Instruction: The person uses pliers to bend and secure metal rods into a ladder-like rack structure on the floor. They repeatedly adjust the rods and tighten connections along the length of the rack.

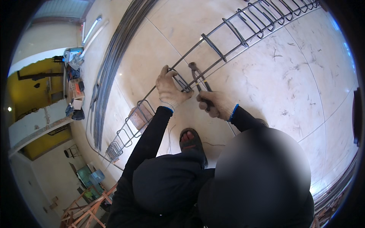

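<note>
A long rebar cage point(213, 48) of parallel bars with bent stirrups runs diagonally from lower left to upper right. My left hand point(170, 88), in a pale work glove, grips a stirrup point(181, 80) where it crosses the long bars, fingers wrapped round it. Just right of it, my gloved right hand point(217, 104) is closed round the handles of a pair of end-cutting pincers point(199, 76). The head of the pincers points up and away, beside the cage's near bar. Whether their jaws touch the bar I cannot tell.
A brick-coloured block point(140, 117) sits under the cage's lower left stretch, near bunched stirrups point(113, 151). A thick bundle of loose rods point(114, 57) curves along the floor at left. Tools and boxes point(77, 89) lie by the wall. My sandalled foot point(192, 141) is close below.
</note>
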A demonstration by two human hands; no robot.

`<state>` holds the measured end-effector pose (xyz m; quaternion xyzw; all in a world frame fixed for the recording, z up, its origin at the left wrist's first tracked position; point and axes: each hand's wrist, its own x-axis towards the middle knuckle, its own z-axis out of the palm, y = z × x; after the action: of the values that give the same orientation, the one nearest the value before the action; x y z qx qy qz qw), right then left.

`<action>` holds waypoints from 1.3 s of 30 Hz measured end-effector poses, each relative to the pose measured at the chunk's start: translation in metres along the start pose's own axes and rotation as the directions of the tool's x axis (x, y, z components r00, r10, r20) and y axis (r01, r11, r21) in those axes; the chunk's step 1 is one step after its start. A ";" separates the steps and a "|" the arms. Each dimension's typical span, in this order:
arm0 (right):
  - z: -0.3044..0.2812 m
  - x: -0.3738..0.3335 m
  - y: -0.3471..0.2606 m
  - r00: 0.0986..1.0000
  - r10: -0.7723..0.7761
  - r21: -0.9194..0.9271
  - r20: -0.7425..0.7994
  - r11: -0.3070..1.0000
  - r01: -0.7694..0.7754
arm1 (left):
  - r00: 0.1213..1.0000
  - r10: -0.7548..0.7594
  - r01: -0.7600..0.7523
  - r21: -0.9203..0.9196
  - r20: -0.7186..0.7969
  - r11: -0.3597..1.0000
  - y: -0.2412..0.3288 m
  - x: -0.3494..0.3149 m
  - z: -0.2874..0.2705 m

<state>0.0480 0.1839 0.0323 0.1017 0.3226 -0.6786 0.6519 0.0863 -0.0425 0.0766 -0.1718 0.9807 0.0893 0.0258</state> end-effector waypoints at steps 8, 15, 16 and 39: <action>0.004 0.005 0.001 0.993 0.118 -0.072 -0.021 0.990 -0.119 | 0.994 0.092 -0.088 0.068 -0.058 0.994 -0.011 -0.010 0.001; 0.002 0.008 -0.002 0.985 0.162 -0.149 0.061 0.977 -0.151 | 0.990 0.110 -0.109 0.018 -0.090 0.994 -0.015 -0.013 0.001; 0.006 0.007 -0.001 0.992 0.124 -0.095 -0.001 0.988 -0.124 | 0.993 0.095 -0.095 0.010 -0.074 0.995 -0.016 -0.015 0.001; 0.016 -0.018 0.016 0.998 -0.059 -0.488 0.036 0.870 0.069 | 0.998 -0.059 0.060 0.067 -0.009 0.996 -0.025 -0.026 -0.004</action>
<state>0.0699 0.1907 0.0496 -0.0839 0.4804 -0.5972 0.6368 0.1196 -0.0578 0.0783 -0.2003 0.9777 0.0548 0.0306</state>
